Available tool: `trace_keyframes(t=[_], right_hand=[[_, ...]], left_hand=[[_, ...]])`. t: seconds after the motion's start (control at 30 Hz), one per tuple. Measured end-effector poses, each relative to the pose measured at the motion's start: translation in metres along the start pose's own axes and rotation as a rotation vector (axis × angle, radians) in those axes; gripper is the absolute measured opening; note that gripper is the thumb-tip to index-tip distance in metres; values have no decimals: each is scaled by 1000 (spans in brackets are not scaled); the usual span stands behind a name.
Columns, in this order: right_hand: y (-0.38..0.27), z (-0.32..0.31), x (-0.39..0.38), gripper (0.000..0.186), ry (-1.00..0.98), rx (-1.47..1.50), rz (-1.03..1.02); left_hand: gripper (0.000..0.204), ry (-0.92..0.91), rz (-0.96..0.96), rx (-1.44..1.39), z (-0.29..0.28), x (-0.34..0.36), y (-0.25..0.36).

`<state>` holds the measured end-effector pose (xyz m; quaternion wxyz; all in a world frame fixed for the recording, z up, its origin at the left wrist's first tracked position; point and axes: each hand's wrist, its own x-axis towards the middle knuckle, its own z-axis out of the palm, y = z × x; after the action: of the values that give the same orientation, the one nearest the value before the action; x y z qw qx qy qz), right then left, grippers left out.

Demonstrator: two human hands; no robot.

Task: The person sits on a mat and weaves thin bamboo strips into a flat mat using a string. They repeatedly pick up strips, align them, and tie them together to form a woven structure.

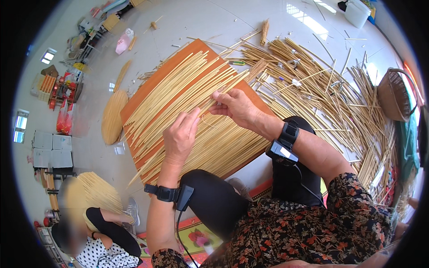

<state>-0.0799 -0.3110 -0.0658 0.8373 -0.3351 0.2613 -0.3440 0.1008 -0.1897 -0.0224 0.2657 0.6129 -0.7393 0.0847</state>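
Note:
An orange wooden board lies in front of my knees, covered with long pale straw-coloured stalks in rows. My left hand, over the middle of the board, has fingers pinched on a slender stalk. My right hand, higher and to the right, grips that stalk between thumb and forefinger. A thin curled strand dangles just below, between the two hands; whether it is attached to the stalk I cannot tell. Black devices are strapped to both wrists.
Loose stalks spread over the right floor beside a woven basket. A bound straw bundle lies left of the board. A co-worker sits at lower left near a fanned straw piece. A patterned mat lies under me.

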Motion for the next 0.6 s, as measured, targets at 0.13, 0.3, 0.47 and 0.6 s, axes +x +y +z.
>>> trace_keyframes(t=[0.13,0.3,0.47,0.6], right_hand=[[2,-2,1,33,-19,-30,-19],[0,8,-1,32,57,-38,12],[-1,9,4,29,186,6,-96],[1,11,2,28,179,15,-129]], left_hand=[[29,31,7,-81,7,6,-1],[27,47,-7,-100,11,2,-10],[29,33,-54,-111,5,-6,-21],[30,40,-56,-147,4,-12,-25]])
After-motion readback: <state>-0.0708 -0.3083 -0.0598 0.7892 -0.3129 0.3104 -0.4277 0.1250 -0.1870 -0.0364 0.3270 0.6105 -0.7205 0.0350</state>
